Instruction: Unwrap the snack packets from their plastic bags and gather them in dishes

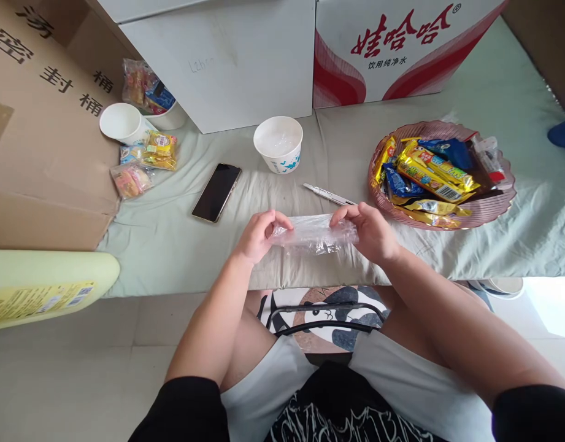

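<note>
A sheet of clear plastic film [312, 232] stretches between my two hands just above the cloth near its front edge. My left hand [259, 236] pinches its left end, and my right hand [372, 230] grips the right end with fingers curled. Behind the film stands a white paper bowl [278, 146] with blue print, with something clear and crinkled inside. A white pen [328, 194] lies on the cloth just beyond my right hand. To the left rests a phone [216, 192] with a dark screen.
On the right, a pink ribbed glass bowl [487, 212] holds several wrapped snacks. More paper bowls [123, 124] and packaged snacks [160, 149] sit at the left. White boxes [264, 61] line the back, a brown carton [47, 141] the left, above a pale yellow bottle [47, 282].
</note>
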A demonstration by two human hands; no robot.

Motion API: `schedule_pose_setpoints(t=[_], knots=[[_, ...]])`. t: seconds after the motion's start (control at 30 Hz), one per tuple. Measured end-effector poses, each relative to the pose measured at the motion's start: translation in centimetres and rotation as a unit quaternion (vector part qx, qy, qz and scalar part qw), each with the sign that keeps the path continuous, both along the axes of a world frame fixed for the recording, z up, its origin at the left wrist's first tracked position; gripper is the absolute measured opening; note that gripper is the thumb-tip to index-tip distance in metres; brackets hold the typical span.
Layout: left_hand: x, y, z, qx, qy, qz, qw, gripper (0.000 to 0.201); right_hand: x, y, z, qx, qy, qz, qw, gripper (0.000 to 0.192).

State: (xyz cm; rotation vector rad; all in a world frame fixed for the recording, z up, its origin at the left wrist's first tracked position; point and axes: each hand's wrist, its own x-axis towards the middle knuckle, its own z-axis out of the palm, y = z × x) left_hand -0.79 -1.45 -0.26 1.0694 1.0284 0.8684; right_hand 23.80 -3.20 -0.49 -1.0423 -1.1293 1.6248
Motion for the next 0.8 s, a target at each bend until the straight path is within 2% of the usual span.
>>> schedule_pose_setpoints(t=[0.13,0.27,0.37,0.47,0.53,0.63,0.67,0.73,0.8], knots=[[-0.2,-0.1,-0.6,0.038,0.065,-0.026,0.997,0.026,-0.1,0.1,-0.7,0.000,-0.070,-0.023,0.997,0.036],[-0.3,-0.3,-0.7,0.014,0.010,-0.017,1.000,0.048,-0.1,0.3,-1.0,-0.051,-0.010,-0.072,0.996,0.063],[-0.1,-0.2,-0.5,0.004,-0.034,0.005,0.999,0.064,-0.4,0.3,-0.7,-0.077,0.079,-0.109,0.988,0.062],[0.1,0.0,-0.7,0.026,-0.030,0.022,0.999,0.069,-1.0,0.1,-0.5,-0.083,0.101,-0.056,0.990,0.051],[0.4,0.1,-1.1,0.084,0.023,0.077,0.993,0.066,-1.3,0.0,-0.6,-0.057,0.058,-0.047,0.996,0.044],[1.0,-0.1,-1.7,0.192,0.140,0.191,0.952,0.039,-1.5,-0.4,-0.8,0.025,-0.067,-0.133,0.989,0.036],[1.3,-0.4,-1.9,0.208,0.162,0.191,0.945,0.032,-1.5,-0.6,-0.8,0.057,-0.115,-0.155,0.980,0.032],[1.9,-1.1,-2.1,0.202,0.162,0.122,0.958,0.032,-1.7,-1.1,-0.6,0.117,-0.189,-0.157,0.962,0.021],[2.6,-1.7,-2.4,0.178,0.119,0.030,0.976,0.051,-1.9,-1.7,-0.5,0.167,-0.218,-0.109,0.955,0.012]])
